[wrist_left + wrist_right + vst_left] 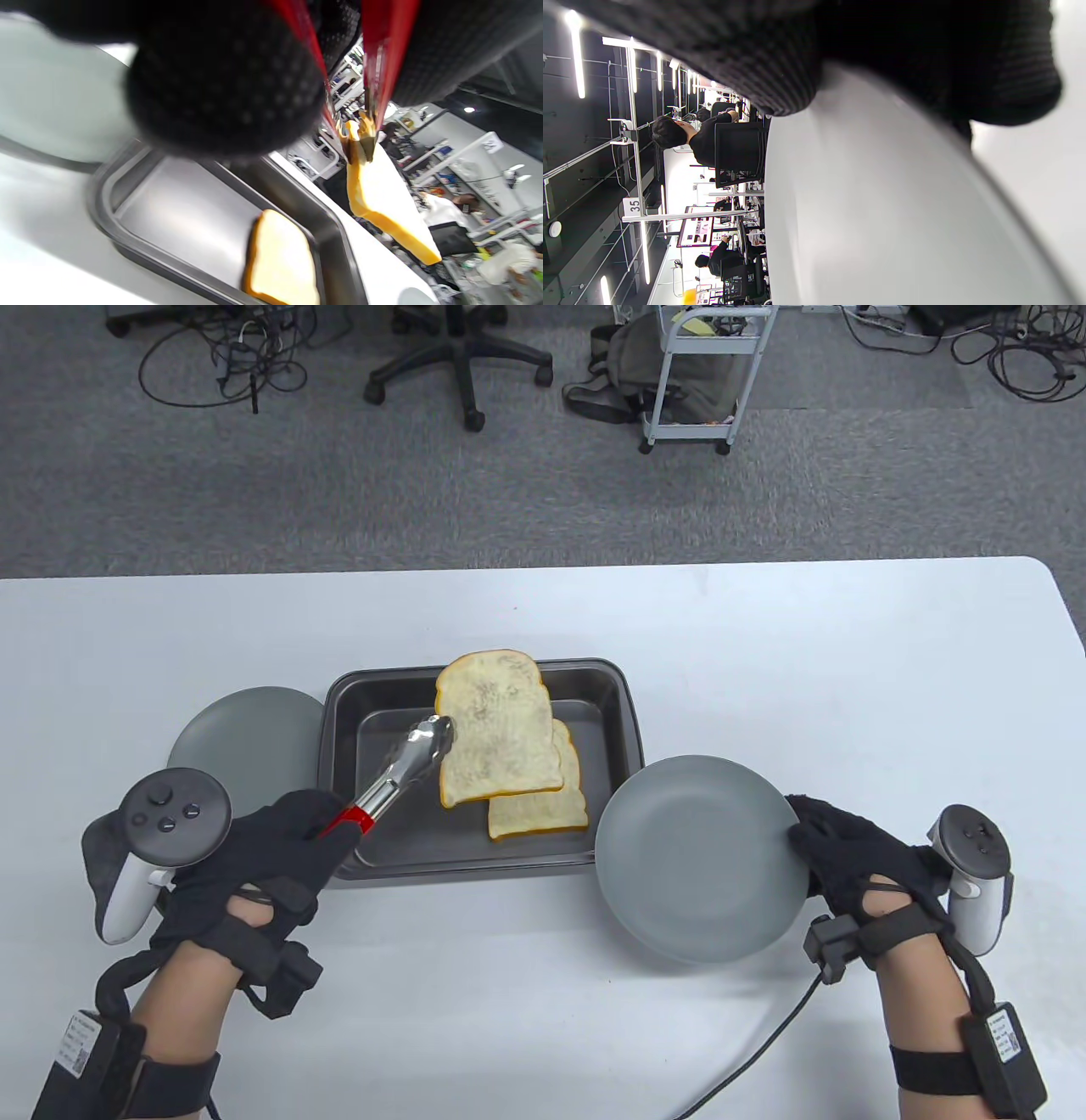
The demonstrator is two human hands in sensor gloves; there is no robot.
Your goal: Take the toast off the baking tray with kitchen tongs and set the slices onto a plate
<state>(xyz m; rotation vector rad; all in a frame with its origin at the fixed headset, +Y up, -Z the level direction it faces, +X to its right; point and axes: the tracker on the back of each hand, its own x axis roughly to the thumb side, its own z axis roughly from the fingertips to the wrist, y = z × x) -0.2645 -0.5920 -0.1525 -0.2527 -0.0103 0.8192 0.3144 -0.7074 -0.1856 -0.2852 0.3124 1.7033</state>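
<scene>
Gripping the red-handled kitchen tongs (399, 772) at lower left of the table view, the left hand (254, 857) has its fingers curled round the handles, and the steel tips are clamped on the left edge of a toast slice (496, 729) raised above the baking tray (373, 695). The left wrist view confirms the slice hangs clear of the tray, pinched only at one edge.

That edge hold looks like the main risk: the slice could swing, tear or slip free on the way across, landing back in the tray or on the table. A second slice (543, 813) lies in the tray at centre, partly under the lifted one.

A grey plate (237, 729) sits left of the tray, its edge tucked behind it. Right of centre, another grey plate (700, 857) appears tilted, its rim overlapping the tray's corner; the right hand (857, 857) holds its right rim, though the wrist view is too blurred to show the finger hold. If that plate wobbles, the drop may miss.

Everything rests on a white table (848, 645). Grey carpet fills the upper frame, with cables, an office chair base (462, 364) and a wheeled cart (704, 381).
</scene>
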